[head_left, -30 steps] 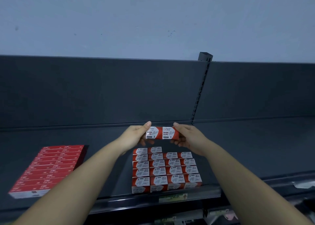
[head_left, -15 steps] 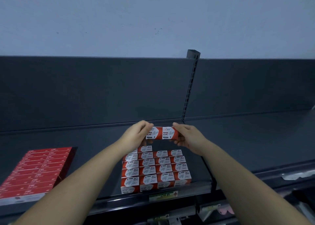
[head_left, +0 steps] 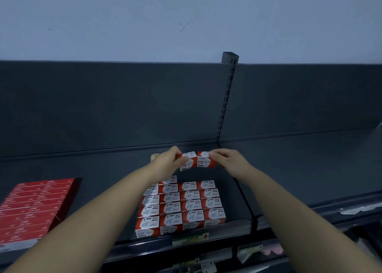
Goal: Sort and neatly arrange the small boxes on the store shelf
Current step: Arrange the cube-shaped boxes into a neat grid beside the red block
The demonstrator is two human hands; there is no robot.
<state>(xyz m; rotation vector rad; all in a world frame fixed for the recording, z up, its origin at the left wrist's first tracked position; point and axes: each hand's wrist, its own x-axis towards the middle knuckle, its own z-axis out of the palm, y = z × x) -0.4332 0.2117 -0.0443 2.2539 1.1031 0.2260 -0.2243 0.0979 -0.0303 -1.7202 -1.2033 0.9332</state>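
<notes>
While my left hand (head_left: 165, 161) pinches one end and my right hand (head_left: 228, 162) pinches the other, I hold a pair of paper-clip boxes (head_left: 196, 161) end to end between them. My fingers and thumbs are curled closely round the outer edges. The two small red and white boxes touch in the middle and tip slightly, so they form a shallow arch. They sit toward the back of the dark shelf (head_left: 299, 169), beyond the far row of the block of matching boxes (head_left: 182, 207). That block stands in tidy rows at the front edge, just behind a price label (head_left: 190, 236). Flat red packs (head_left: 31, 206) lie well apart on my left. A slotted upright (head_left: 225, 99) rises behind my right hand.
</notes>
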